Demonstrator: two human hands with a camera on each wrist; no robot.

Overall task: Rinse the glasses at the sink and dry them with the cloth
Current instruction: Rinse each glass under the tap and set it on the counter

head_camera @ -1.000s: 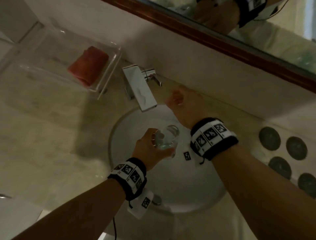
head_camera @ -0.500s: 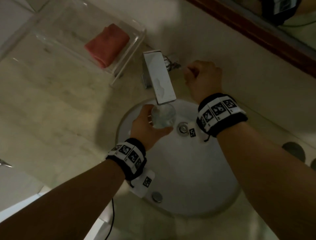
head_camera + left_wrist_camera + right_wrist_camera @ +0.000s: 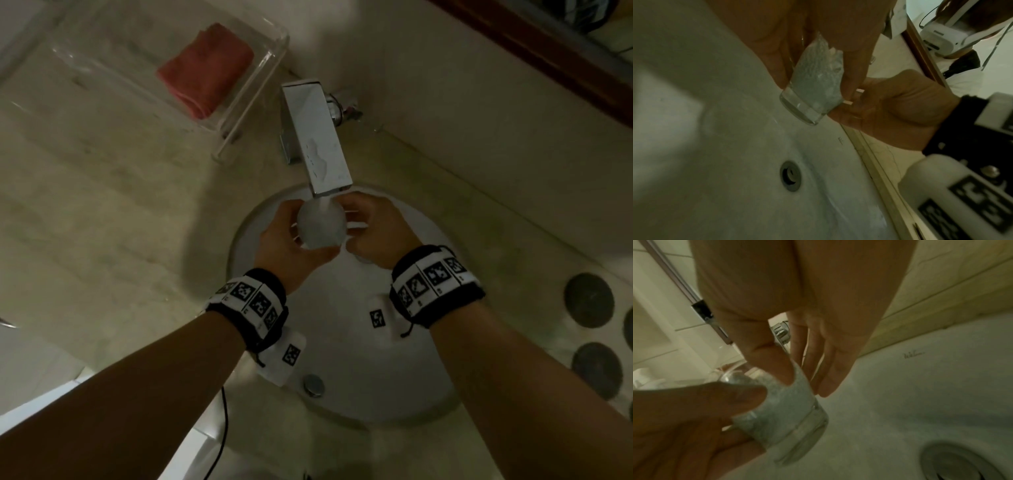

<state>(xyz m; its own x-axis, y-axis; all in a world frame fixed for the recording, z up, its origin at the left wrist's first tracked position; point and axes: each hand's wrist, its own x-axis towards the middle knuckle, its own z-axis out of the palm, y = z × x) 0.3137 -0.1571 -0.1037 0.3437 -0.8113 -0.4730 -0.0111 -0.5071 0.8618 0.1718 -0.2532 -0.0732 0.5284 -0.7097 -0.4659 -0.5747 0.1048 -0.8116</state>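
A clear glass (image 3: 321, 224) sits right under the faucet spout (image 3: 318, 144), full of frothy white water. My left hand (image 3: 284, 240) grips it from the left, fingers curled round its wall. My right hand (image 3: 371, 233) holds it from the right. In the right wrist view, the right thumb (image 3: 772, 365) presses the glass (image 3: 785, 405) and the fingers (image 3: 824, 369) reach down its far side. The left wrist view shows the thick-based glass (image 3: 813, 91) above the white sink (image 3: 715, 162). A folded red cloth (image 3: 205, 68) lies far left.
The red cloth lies in a clear acrylic tray (image 3: 270, 65) on the beige stone counter (image 3: 102, 222). The faucet handle (image 3: 342, 106) is behind the spout. The drain (image 3: 790, 176) is below the glass. Dark round coasters (image 3: 589, 299) are at the right; a mirror frame (image 3: 548, 58) runs above.
My right hand left the faucet handle and came down onto the glass. Water now runs into the glass, which my left hand keeps under the spout.
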